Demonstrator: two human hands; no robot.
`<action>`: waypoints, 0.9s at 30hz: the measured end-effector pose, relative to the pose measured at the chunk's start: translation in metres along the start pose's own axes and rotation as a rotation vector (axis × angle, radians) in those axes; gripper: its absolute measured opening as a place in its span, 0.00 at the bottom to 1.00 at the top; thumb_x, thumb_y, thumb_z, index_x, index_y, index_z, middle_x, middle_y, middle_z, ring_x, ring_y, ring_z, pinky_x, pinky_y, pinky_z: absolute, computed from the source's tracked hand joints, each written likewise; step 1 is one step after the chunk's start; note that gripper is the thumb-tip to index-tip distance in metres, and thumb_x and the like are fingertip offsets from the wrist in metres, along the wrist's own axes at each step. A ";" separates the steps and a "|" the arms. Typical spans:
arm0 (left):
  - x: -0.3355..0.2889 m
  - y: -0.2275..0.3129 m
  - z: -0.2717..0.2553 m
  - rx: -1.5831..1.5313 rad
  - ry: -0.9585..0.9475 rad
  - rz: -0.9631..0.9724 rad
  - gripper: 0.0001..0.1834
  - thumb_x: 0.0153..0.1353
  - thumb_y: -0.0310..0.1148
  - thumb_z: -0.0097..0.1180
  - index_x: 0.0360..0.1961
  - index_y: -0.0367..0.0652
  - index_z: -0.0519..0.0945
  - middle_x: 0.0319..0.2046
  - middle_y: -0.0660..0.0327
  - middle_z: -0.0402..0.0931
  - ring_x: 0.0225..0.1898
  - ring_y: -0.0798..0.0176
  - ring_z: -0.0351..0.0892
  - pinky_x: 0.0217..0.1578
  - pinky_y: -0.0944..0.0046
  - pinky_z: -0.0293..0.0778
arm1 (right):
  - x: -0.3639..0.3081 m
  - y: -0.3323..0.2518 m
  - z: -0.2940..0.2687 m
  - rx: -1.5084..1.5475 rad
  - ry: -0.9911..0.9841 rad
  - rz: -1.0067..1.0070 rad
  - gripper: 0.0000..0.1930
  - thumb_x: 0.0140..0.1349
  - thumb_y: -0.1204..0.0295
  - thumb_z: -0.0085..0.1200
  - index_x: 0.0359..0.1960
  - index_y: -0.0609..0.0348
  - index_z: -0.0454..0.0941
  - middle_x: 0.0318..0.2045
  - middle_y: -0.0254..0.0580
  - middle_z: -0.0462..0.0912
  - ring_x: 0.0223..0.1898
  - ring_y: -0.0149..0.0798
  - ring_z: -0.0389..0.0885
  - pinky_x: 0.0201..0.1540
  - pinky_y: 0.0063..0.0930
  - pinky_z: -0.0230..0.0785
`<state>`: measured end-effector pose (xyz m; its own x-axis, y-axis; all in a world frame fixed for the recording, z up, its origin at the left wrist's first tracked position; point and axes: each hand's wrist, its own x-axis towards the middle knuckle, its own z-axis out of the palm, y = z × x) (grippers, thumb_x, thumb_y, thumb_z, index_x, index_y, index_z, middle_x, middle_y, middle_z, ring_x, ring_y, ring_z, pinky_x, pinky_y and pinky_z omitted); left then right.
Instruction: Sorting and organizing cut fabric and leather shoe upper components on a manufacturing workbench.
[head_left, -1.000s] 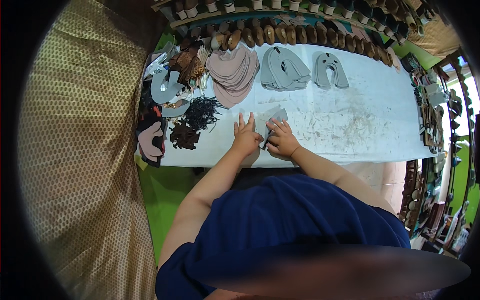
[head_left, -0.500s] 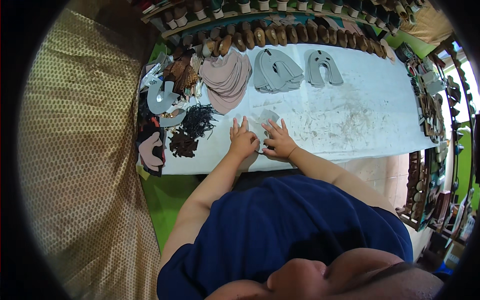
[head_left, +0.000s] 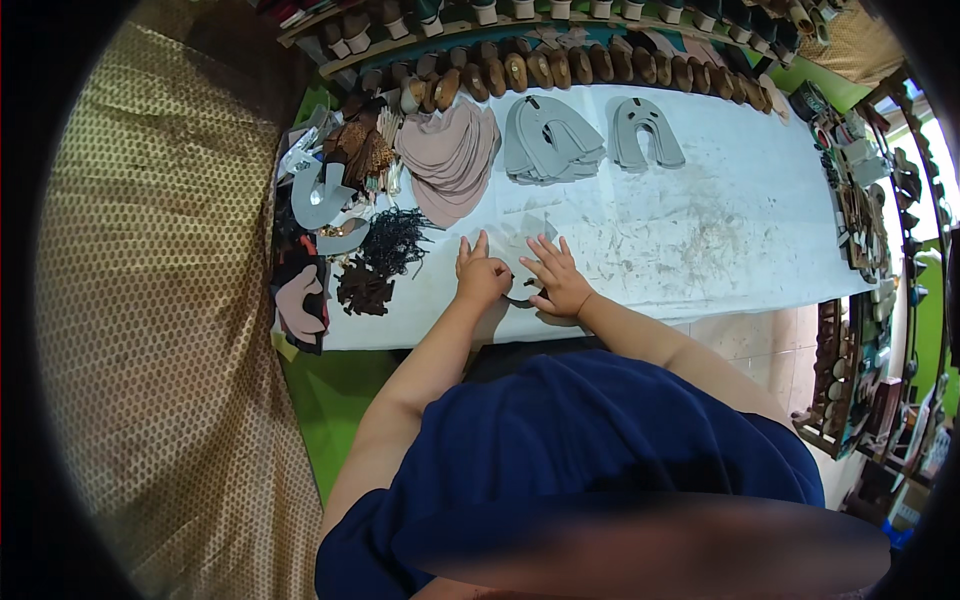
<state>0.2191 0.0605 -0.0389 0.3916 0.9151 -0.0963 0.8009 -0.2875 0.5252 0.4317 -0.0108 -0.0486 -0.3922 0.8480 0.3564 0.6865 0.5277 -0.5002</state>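
Observation:
On the white-covered table (head_left: 740, 200), my right hand (head_left: 562, 282) lies with fingers spread over a flat grey piece (head_left: 540, 226). Only the far tip of this piece shows clearly, while my hand hides much of the rest. A thin dark curved edge (head_left: 518, 303) comes out between my hands, near my right thumb. To its left, my left hand (head_left: 482, 278) has thumb and forefinger pinched together, its other fingers pointing forward. Whatever the pinch holds is too small to name.
Beyond my hands lie fanned pinkish sheets (head_left: 450, 165) and two stacks of grey U-shaped pieces (head_left: 550, 145), (head_left: 645, 135). Black stringy strips (head_left: 395, 240) and dark brown scraps (head_left: 365, 288) are heaped at left. Wooden shoe lasts (head_left: 560, 68) line the back edge. A patterned curtain (head_left: 180, 300) hangs at left.
My left hand has shifted slightly left, widening the gap between my hands. The right hand has stayed nearly in place, fingers still spread.

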 end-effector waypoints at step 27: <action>0.000 0.020 -0.023 -0.021 -0.182 -0.044 0.20 0.55 0.56 0.64 0.48 0.66 0.87 0.77 0.48 0.39 0.75 0.31 0.23 0.66 0.23 0.28 | -0.001 0.008 0.012 0.032 0.213 0.229 0.37 0.65 0.49 0.49 0.72 0.53 0.56 0.73 0.52 0.54 0.74 0.57 0.49 0.72 0.64 0.34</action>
<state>0.2249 0.0616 -0.0091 0.4334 0.8599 -0.2697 0.8101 -0.2407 0.5346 0.4305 -0.0074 -0.0621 -0.0903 0.9176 0.3872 0.7212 0.3284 -0.6099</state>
